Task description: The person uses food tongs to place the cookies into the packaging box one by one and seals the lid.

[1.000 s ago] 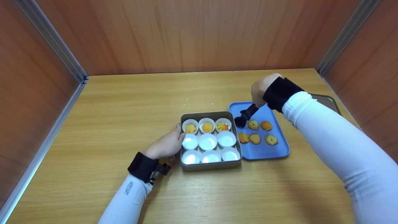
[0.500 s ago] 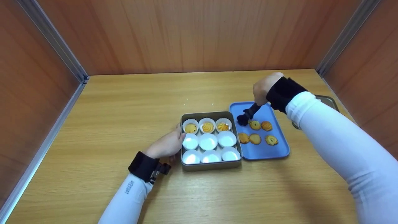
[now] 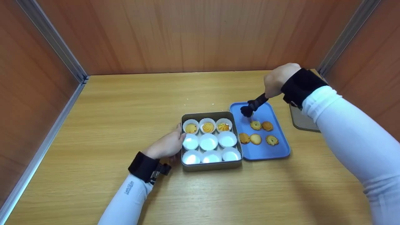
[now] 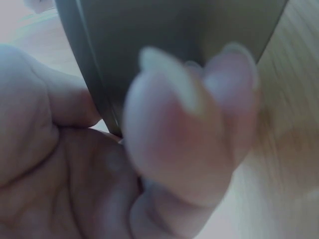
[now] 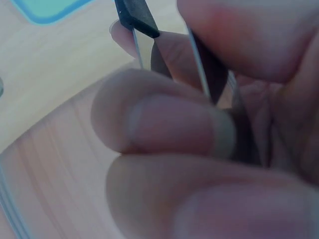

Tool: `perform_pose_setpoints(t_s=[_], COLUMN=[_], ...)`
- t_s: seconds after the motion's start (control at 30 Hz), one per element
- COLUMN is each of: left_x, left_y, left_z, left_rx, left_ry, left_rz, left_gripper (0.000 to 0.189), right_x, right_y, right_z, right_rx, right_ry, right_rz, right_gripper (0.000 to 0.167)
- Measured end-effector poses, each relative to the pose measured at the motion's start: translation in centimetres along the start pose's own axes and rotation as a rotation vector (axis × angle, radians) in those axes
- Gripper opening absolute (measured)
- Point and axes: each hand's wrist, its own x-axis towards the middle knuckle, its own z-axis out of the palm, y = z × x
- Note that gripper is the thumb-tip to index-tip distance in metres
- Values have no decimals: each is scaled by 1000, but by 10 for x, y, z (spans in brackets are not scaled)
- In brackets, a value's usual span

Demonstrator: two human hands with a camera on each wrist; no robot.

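In the head view my left hand (image 3: 167,144) grips the left side of a metal tin (image 3: 212,167), thumb at its rim. The left wrist view shows curled fingers close against the tin's wall (image 4: 149,25). Rows of white paper cups (image 3: 208,142) fill the tin; the back three each contain a cookie (image 3: 208,127). My right hand (image 3: 278,79) holds tongs (image 3: 257,102), their dark head low over the back of a blue tray (image 3: 265,153). A small pale bit shows at the tips, mostly hidden. In the right wrist view, fingers wrap the tongs' metal arms (image 5: 197,59).
Several cookies (image 3: 255,139) lie on the blue tray, which stands right against the tin. A flat grey-brown lid or tray (image 3: 303,122) lies partly under the right sleeve. Crumbs (image 3: 187,99) dot the table behind the tin. Wooden panels (image 3: 200,37) enclose the back and sides.
My right hand and the tongs have moved back and to the right, away from the tin. The cookie near the tips shifted slightly right. The left hand and tin stay put.
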Motion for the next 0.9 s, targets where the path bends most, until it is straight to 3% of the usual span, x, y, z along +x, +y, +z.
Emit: perform_pose_setpoints(t_s=[0.23, 0.43, 0.67, 0.9], left_x=[0, -1, -2, -3], left_y=[-1, -3, -6, -8], left_z=[0, -3, -6, -8], left_rx=[-6, -24, -38, -95], left_ry=[-2, -1, -3, -27], left_rz=[-6, -21, 13, 2], left_gripper=[68, 67, 68, 65], right_x=[-24, -49, -71, -73], right_y=[6, -4, -43, -94], right_z=[-14, -26, -31, -18], right_rx=[0, -25, -81, -161], right_ry=[67, 138, 206, 256], right_rz=[16, -25, -150, -248], right_gripper=[22, 31, 25, 27])
